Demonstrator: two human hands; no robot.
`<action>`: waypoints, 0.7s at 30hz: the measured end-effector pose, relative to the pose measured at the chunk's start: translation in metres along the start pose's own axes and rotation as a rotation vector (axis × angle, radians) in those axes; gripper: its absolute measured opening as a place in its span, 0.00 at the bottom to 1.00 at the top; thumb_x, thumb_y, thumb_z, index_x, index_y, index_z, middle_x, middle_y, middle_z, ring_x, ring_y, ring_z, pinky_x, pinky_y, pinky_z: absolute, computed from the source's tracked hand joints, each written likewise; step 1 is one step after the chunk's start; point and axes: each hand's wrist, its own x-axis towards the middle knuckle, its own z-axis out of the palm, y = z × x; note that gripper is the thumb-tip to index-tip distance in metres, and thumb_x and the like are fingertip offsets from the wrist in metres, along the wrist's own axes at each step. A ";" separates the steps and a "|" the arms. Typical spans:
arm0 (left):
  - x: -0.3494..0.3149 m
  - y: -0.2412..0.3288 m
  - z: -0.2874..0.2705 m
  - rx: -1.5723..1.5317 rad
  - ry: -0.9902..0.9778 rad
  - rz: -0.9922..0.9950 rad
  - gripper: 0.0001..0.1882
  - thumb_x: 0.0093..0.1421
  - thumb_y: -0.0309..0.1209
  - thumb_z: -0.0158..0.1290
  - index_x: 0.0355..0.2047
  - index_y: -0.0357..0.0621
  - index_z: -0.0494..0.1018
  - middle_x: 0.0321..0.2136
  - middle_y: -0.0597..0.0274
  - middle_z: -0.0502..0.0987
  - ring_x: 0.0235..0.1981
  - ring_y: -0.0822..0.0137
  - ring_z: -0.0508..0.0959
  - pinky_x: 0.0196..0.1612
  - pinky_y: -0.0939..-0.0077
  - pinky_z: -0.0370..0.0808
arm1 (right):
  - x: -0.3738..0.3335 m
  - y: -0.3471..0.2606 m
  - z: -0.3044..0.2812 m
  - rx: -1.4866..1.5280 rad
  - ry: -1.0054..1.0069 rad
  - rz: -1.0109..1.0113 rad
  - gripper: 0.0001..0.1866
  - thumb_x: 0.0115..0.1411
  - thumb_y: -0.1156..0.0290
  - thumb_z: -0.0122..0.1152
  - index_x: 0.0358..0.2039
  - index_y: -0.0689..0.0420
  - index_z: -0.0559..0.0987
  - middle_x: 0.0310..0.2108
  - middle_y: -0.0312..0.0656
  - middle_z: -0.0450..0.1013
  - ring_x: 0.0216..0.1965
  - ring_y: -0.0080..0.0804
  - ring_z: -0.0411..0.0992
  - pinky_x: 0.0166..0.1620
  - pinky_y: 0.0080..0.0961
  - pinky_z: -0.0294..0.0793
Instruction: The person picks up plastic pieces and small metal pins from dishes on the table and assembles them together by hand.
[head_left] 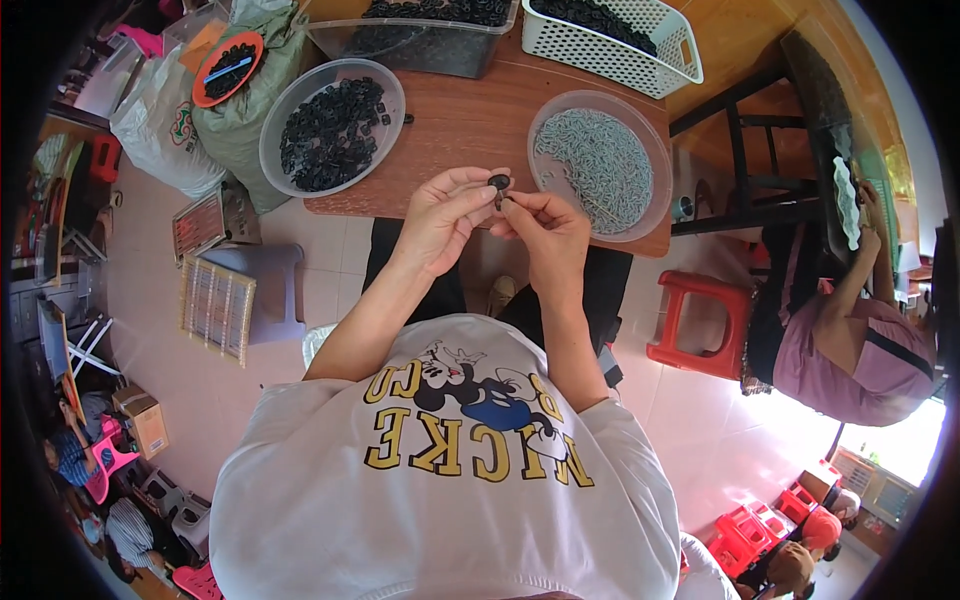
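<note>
Just over the near edge of the wooden table (455, 120), my two hands meet. My left hand (450, 212) pinches a small black part (498, 183) between thumb and fingers. My right hand (548, 228) is closed at the lower side of that part, its fingertips pressed together; what sits between them is too small to make out. A round clear bowl (393, 95) of small black plastic pieces (330, 130) stands to the left. To the right, another round bowl (662, 190) holds many small greyish-blue pieces, slim like screws or pins (600, 160).
At the table's far side are a clear bin (420, 48) and a white basket (610, 55), both with black pieces. An orange dish (258, 75) rests on sacks at left. A red stool (700, 320) and a person in a mauve top (850, 350) are at right.
</note>
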 end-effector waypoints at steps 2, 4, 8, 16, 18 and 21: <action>-0.001 0.000 0.000 0.011 -0.007 0.007 0.08 0.56 0.17 0.50 0.36 0.37 0.73 0.41 0.48 0.75 0.43 0.61 0.76 0.44 0.70 0.77 | -0.001 0.000 0.000 -0.004 0.002 0.005 0.04 0.53 0.80 0.60 0.31 0.67 0.77 0.24 0.44 0.76 0.22 0.25 0.75 0.27 0.15 0.73; -0.002 0.001 0.001 0.024 -0.013 0.016 0.08 0.56 0.17 0.50 0.35 0.37 0.73 0.41 0.48 0.75 0.43 0.61 0.76 0.44 0.70 0.77 | -0.001 0.000 -0.001 0.013 0.005 0.007 0.05 0.54 0.80 0.59 0.31 0.67 0.77 0.25 0.44 0.76 0.22 0.25 0.75 0.27 0.15 0.73; -0.003 0.003 0.006 0.081 0.022 0.041 0.07 0.55 0.17 0.52 0.34 0.35 0.73 0.39 0.48 0.76 0.38 0.64 0.78 0.40 0.73 0.78 | -0.001 0.003 -0.001 -0.019 0.009 0.013 0.04 0.54 0.80 0.59 0.31 0.67 0.77 0.25 0.44 0.76 0.23 0.25 0.75 0.27 0.15 0.74; -0.007 0.000 0.004 0.286 0.090 0.085 0.07 0.54 0.20 0.54 0.35 0.33 0.75 0.31 0.53 0.79 0.30 0.68 0.80 0.34 0.78 0.78 | -0.002 0.005 0.000 -0.084 0.038 0.004 0.06 0.53 0.81 0.59 0.32 0.67 0.77 0.26 0.45 0.76 0.23 0.25 0.74 0.28 0.16 0.73; -0.007 -0.002 0.002 0.353 0.094 0.100 0.10 0.54 0.20 0.55 0.37 0.32 0.75 0.32 0.54 0.79 0.31 0.69 0.79 0.35 0.78 0.77 | -0.002 0.005 0.000 -0.088 0.038 -0.001 0.06 0.53 0.81 0.59 0.33 0.68 0.77 0.25 0.44 0.76 0.23 0.25 0.74 0.28 0.16 0.73; -0.010 -0.001 0.001 0.442 0.070 0.113 0.12 0.54 0.20 0.55 0.40 0.32 0.74 0.32 0.54 0.78 0.32 0.71 0.79 0.37 0.80 0.76 | -0.002 0.005 0.001 -0.061 0.035 0.002 0.08 0.54 0.81 0.59 0.36 0.68 0.76 0.26 0.44 0.76 0.24 0.24 0.74 0.29 0.16 0.74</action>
